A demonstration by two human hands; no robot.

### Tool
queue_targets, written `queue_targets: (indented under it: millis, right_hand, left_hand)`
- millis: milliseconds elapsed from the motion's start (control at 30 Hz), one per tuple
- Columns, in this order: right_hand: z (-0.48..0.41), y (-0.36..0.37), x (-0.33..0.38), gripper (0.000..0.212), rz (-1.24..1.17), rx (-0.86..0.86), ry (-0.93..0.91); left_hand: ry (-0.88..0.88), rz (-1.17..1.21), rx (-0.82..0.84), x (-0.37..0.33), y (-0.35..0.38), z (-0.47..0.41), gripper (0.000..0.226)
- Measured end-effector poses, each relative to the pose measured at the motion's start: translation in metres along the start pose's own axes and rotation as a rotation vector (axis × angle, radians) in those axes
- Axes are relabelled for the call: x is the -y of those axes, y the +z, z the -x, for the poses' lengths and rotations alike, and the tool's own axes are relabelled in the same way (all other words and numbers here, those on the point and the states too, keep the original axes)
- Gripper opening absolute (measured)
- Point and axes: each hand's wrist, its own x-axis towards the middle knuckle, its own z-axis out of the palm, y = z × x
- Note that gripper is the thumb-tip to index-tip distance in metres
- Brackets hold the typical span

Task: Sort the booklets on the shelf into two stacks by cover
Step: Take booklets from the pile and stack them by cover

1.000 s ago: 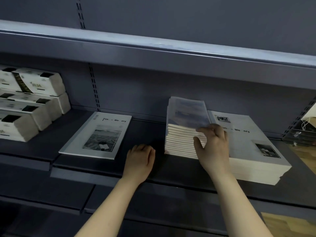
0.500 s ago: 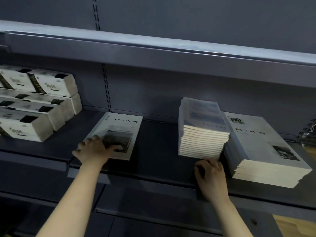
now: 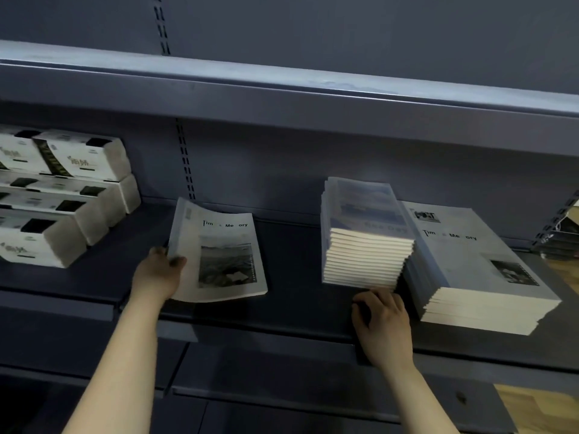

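A single white booklet [image 3: 219, 252] with a black-and-white photo on its cover is lifted at its left edge, curling off the dark shelf [image 3: 294, 302]. My left hand [image 3: 158, 277] grips that left edge, thumb on the cover. To the right stands a narrow stack of booklets [image 3: 365, 233] with a bluish landscape cover. A wider stack [image 3: 479, 267] with white photo covers like the single booklet sits beside it, touching. My right hand [image 3: 383, 324] rests on the shelf just in front of the narrow stack, fingers curled, holding nothing.
White cartons [image 3: 59, 195] are piled at the left end of the shelf. Another shelf board [image 3: 282, 86] overhangs above. A wire rack [image 3: 560, 233] stands at the far right, with wooden floor [image 3: 539, 411] below.
My left hand went from the bare shelf to the single booklet, gripped its left edge and raised it. My right hand came off the narrow stack and dropped to the shelf in front.
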Motion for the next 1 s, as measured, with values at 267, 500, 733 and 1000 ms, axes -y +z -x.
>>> queue_targets:
  millis: [267, 500, 733, 1000]
  right_hand:
    - [-0.001, -0.003, 0.001, 0.013, -0.013, 0.029, 0.014]
    - [-0.007, -0.034, -0.002, 0.013, -0.255, 0.260, 0.051]
    - [-0.028, -0.080, 0.005, 0.019, -0.639, 0.339, 0.219]
    - [-0.039, -0.103, 0.011, 0.030, -0.906, 0.306, 0.271]
  left_hand:
    - [0.128, 0.838, -0.147, -0.024, 0.030, 0.058, 0.010]
    - [0.217, 1.049, -0.021, -0.064, 0.047, 0.092, 0.010]
    - [0.379, 0.996, -0.113, -0.083, 0.036, 0.113, 0.013]
    - [0.387, 1.172, -0.057, -0.096, 0.032, 0.130, 0.011]
